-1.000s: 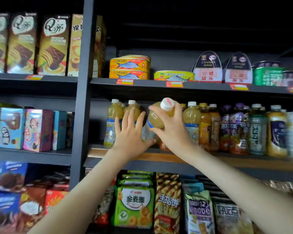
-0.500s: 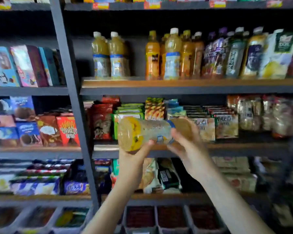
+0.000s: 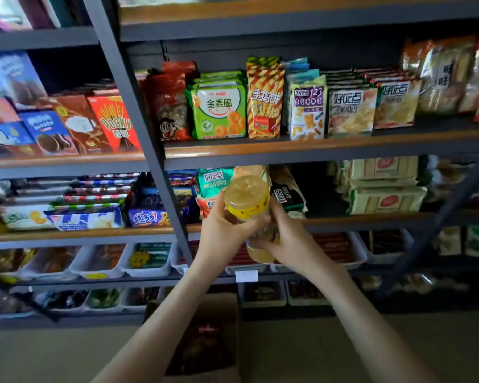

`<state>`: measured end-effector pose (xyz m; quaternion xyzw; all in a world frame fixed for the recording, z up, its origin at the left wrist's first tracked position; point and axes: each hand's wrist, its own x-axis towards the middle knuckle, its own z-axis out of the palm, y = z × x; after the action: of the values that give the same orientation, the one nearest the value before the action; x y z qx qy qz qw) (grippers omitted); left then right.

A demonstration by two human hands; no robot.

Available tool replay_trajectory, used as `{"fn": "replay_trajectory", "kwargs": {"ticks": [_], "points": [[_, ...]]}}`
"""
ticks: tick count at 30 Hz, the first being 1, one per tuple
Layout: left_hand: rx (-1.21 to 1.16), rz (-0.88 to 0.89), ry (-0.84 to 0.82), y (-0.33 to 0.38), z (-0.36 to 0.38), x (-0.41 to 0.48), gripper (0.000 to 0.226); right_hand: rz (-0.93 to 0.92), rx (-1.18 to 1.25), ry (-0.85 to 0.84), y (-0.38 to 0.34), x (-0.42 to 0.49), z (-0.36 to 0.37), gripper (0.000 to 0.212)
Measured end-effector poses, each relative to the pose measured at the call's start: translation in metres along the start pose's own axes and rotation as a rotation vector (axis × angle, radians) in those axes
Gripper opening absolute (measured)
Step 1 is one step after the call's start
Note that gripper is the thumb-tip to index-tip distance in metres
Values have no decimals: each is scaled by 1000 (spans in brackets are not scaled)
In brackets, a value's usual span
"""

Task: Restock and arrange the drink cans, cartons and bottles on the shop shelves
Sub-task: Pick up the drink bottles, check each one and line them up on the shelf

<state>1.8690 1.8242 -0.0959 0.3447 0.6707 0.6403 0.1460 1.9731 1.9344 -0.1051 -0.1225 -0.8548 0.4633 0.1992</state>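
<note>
A plastic bottle of yellow juice [image 3: 246,199] is held in both hands in front of the shelves, its round base turned up toward the camera and its neck end down. My left hand [image 3: 221,230] grips the bottle's lower body from the left, fingers curled round it. My right hand [image 3: 288,239] holds the neck end from the right; the cap is hidden behind it. The bottle hangs level with the third shelf, apart from it. The drinks shelf is out of view above.
Snack bags [image 3: 219,106] line the upper right shelf [image 3: 288,146]. Biscuit boxes [image 3: 111,123] stand to the left of the grey upright [image 3: 138,106]. White bins [image 3: 147,259] of small goods sit lower down. An open cardboard box [image 3: 205,341] stands on the floor below my arms.
The bottle has come off the drinks shelf and down, then turned from lying sideways to base-up. My left hand now grips it. The view has dropped to the lower shelves.
</note>
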Motion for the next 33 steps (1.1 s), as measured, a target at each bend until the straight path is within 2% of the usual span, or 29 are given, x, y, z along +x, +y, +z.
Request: {"fn": "replay_trajectory", "kwargs": {"ticks": [4, 8, 11, 13, 15, 18, 21, 23, 25, 27, 29, 31, 33], "points": [[61, -53, -101, -7, -4, -6, 54, 105, 129, 109, 7, -10, 15, 57], [-27, -100, -303, -21, -16, -17, 57, 200, 538, 172, 19, -18, 22, 52], [85, -151, -445, -35, -22, -29, 61, 345, 835, 220, 27, -19, 24, 53], [134, -232, -447, -40, -19, -36, 69, 400, 957, 234, 32, -18, 24, 51], [128, -210, -342, -46, -13, -41, 68, 422, 975, 196, 36, -16, 23, 48], [18, -216, -228, -49, -6, -42, 54, 457, 845, 86, 43, -10, 22, 47], [-70, -334, -149, -51, -8, -37, 47, 466, 255, 124, 57, -7, 23, 66], [-90, -401, -108, -50, -12, -30, 45, 293, -84, 185, 68, -14, 22, 80], [-127, -442, -120, -48, -19, -25, 42, 54, -437, 109, 77, -19, 22, 92], [-161, -491, -187, -43, -27, -19, 36, -170, -717, 76, 79, -15, 25, 94], [-90, -508, -283, -38, -27, -11, 31, -301, -732, 149, 73, -7, 28, 82], [-2, -541, -316, -27, -31, -2, 29, -340, -601, 208, 69, -3, 27, 65], [-102, -553, -356, -18, -40, 4, 44, -123, -265, 222, 57, -7, 25, 52]]}}
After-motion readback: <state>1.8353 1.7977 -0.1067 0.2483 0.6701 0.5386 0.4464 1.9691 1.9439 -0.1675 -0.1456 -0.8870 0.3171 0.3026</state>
